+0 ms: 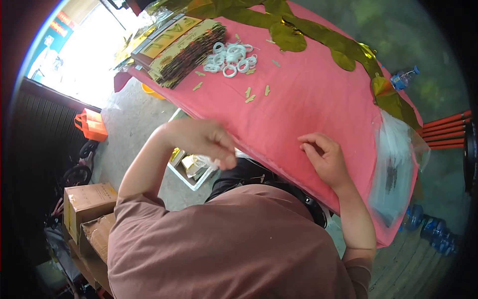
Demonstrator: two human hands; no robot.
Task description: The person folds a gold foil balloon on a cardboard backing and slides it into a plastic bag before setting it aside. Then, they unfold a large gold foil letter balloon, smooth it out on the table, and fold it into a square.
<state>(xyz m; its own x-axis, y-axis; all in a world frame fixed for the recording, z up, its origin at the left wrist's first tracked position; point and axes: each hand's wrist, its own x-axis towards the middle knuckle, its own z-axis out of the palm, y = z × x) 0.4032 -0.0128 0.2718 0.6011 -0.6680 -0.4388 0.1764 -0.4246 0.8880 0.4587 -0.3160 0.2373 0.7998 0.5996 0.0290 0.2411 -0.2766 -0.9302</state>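
From my remote seat I see the left hand (pixel 211 144) at the pink table's (pixel 318 99) near edge, fingers loosely curled downward; blur leaves me unable to tell whether it has hold of anything. The right hand (pixel 323 157), above the tabletop, is half curled, thumb and forefinger slightly apart, nothing visible between them. Small pale tags (pixel 250 99) lie ahead of both hands, roughly midway across; the rightmost tag (pixel 267 90) of that near group looks closer to the right hand, its long axis running about straight ahead. Farther out, white coils (pixel 230 60) lie nearer the left hand, just beside a card stack (pixel 184 52) slanting away rightward
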